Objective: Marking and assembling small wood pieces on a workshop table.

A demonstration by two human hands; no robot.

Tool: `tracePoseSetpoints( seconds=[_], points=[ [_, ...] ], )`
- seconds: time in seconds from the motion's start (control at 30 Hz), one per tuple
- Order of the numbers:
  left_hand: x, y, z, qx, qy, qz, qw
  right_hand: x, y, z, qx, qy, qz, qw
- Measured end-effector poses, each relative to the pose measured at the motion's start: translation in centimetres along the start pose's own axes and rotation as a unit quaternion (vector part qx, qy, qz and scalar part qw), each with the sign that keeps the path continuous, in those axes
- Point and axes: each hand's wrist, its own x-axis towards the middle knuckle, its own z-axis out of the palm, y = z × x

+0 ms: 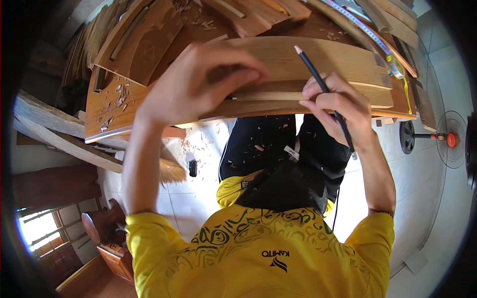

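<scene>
My right hand (343, 104) is closed, with a long black pencil (314, 72) passing between its fingers, pale tip up and away from me. Its thumb and fingertips meet at the end of a thin pale wooden rod (271, 96) with a dark left end, along the near edge of the bench; whether they grip it I cannot tell. Over the left part of a broad, curved, light-brown board (298, 62), my left hand (198, 82) is smeared by motion, its thumb and forefinger stretched toward the right. Nothing shows clearly in it.
Wood shavings (119, 99) litter the bench's left end. Behind the board lie more wooden pieces (149, 47) and a tape measure (355, 22). At left, curved timbers (59, 144) jut out above a straw broom (171, 171). A fan (451, 139) stands at right.
</scene>
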Motion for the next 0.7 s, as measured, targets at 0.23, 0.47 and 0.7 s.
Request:
tracePoseSetpoints(
  seconds=[0.23, 0.47, 0.7],
  points=[
    [6.6, 1.3, -0.5, 0.016, -0.313, -0.091, 0.945, 0.1, 0.6, 0.0, 0.002, -0.003, 0.028, 1.000],
    [5.8, 3.9, -0.6, 0.132, -0.285, -0.019, 0.949, 0.4, 0.3, -0.2, -0.011, -0.030, 0.059, 0.998],
    [3.9, 1.8, 0.2, 0.188, -0.168, 0.022, 0.967, 1.1, -0.5, -0.2, -0.052, -0.052, 0.064, 0.995]
  ],
)
